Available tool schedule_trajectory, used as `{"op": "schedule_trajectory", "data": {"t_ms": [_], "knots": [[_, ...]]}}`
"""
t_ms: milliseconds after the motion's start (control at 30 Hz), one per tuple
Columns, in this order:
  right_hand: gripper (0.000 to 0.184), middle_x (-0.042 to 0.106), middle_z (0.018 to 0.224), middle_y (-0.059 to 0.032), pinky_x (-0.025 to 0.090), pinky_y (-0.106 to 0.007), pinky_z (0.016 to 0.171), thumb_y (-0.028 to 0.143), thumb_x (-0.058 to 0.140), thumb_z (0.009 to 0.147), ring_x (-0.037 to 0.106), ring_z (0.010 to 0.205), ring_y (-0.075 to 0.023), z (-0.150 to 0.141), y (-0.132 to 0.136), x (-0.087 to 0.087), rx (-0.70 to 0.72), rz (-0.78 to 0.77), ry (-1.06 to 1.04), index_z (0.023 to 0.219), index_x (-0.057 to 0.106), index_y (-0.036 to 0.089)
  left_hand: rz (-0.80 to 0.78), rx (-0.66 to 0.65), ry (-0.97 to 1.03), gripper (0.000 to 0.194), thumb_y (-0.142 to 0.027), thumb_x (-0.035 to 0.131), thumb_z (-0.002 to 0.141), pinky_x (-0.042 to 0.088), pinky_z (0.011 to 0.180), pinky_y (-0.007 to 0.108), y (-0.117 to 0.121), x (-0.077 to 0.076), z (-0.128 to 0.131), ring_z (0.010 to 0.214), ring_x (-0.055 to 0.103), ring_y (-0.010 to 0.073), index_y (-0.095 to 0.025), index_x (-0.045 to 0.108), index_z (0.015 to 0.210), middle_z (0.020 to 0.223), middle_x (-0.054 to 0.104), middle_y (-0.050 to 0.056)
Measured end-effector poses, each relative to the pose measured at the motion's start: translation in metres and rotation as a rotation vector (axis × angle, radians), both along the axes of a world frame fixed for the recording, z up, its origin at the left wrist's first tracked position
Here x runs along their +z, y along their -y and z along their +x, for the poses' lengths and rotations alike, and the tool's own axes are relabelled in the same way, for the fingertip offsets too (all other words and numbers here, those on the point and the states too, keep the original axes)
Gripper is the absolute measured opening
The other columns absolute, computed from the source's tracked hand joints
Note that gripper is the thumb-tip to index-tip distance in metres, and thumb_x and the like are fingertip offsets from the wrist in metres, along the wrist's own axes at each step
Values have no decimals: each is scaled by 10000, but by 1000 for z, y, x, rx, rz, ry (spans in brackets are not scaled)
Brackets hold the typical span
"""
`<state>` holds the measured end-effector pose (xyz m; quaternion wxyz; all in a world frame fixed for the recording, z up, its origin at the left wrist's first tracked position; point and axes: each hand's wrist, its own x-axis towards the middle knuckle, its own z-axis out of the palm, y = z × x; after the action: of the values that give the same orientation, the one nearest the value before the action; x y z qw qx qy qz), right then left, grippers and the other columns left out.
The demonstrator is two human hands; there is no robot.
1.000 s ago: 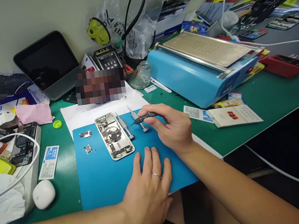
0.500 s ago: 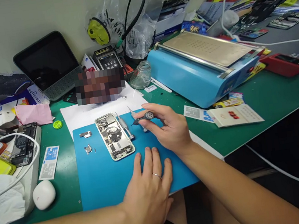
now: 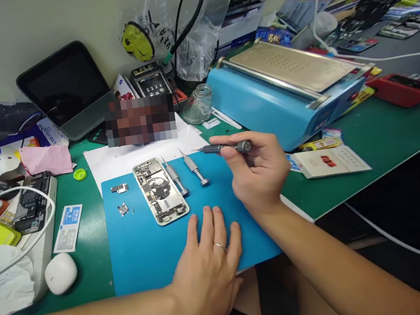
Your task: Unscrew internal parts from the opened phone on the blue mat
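My right hand (image 3: 261, 171) grips a dark grey precision screwdriver (image 3: 228, 147), its thin tip pointing left above the blue mat (image 3: 142, 261). Flat on that mat, fingers spread, rests my left hand (image 3: 208, 254), with a ring on one finger. Beyond it lies an opened phone (image 3: 161, 191) with its inner parts showing. Two silver screwdrivers, one beside the phone (image 3: 176, 177) and another (image 3: 195, 168) further right, lie on the mat. Small metal phone parts (image 3: 120, 189) and a bracket-like piece (image 3: 123, 209) with tiny bits sit left of the phone.
A blue heating-plate machine (image 3: 264, 100) stands at the back right, near a glass jar (image 3: 197, 105). At the left are a white case (image 3: 61, 273), a card (image 3: 68, 228) and a cable over a cluttered box. A dark-screened device (image 3: 65, 89) leans at the back.
My right hand has moved right with the dark screwdriver, which now lies more level across the fingers. The second silver screwdriver is now uncovered. My left hand stays put.
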<state>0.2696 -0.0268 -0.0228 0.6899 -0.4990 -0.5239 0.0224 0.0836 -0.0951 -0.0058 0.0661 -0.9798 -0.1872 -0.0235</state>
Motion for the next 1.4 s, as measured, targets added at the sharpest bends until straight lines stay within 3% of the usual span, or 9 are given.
{"op": "schedule_trajectory", "data": {"t_ms": [100,300,433,600,800,1000,1167,1300,1400], "knots": [[91,796,1148,-53,628,-410,930,236,668,975,759,1103,-225,4,-3,3,-61,-116,69,1047,716,265,-2,-3,2,816,-582,617,949,393,1157,569,-1,0,0,1500,435,443,-75,457,1569,1626,414,282],[124,771,1113,-80,605,-335,735,145,628,891,743,1047,-230,9,-5,4,33,-316,194,880,705,242,-1,-3,0,806,-579,610,952,387,1154,572,-1,-1,1,1492,445,443,-74,462,1563,1626,418,277],[130,758,1099,-92,587,-383,826,114,605,839,731,1067,-254,11,-5,1,40,-340,233,827,652,234,-1,-4,5,815,-588,614,948,380,1158,573,-1,-2,0,1496,438,445,-73,463,1561,1627,414,281],[140,742,1066,-85,579,-441,928,141,602,863,727,1035,-264,13,-6,-2,50,-424,269,914,694,233,-4,-3,18,833,-586,639,933,379,1158,569,-1,-2,0,1495,440,446,-68,463,1561,1618,419,293],[141,734,1037,-82,584,-442,893,165,592,922,725,993,-265,12,-7,-2,70,-461,353,948,715,228,-1,-3,24,823,-584,633,937,385,1154,570,-1,-2,0,1489,448,446,-70,469,1559,1617,423,290],[163,770,1048,-48,587,-383,906,142,584,970,733,1026,-222,6,-2,3,218,-377,393,1009,703,246,1,-6,24,822,-583,641,933,387,1152,567,-1,-1,0,1481,461,442,-71,479,1555,1608,438,288],[141,762,1011,-44,586,-386,928,156,588,983,725,1006,-213,3,0,5,221,-291,419,1014,691,247,15,0,30,826,-589,650,925,397,1148,555,0,-1,0,1477,471,431,-75,486,1550,1600,455,280],[94,721,1164,-97,567,-461,1032,239,644,959,687,1156,-270,5,-1,2,268,-401,494,1021,714,232,8,0,21,820,-586,636,934,396,1151,556,-1,-2,0,1481,465,431,-73,479,1554,1599,460,275],[116,685,1267,-109,600,-459,999,279,650,949,668,1230,-292,7,1,4,356,-505,497,1034,720,242,-2,-2,16,812,-584,623,944,388,1156,561,-2,-1,0,1484,459,432,-70,475,1555,1599,459,277]]}}
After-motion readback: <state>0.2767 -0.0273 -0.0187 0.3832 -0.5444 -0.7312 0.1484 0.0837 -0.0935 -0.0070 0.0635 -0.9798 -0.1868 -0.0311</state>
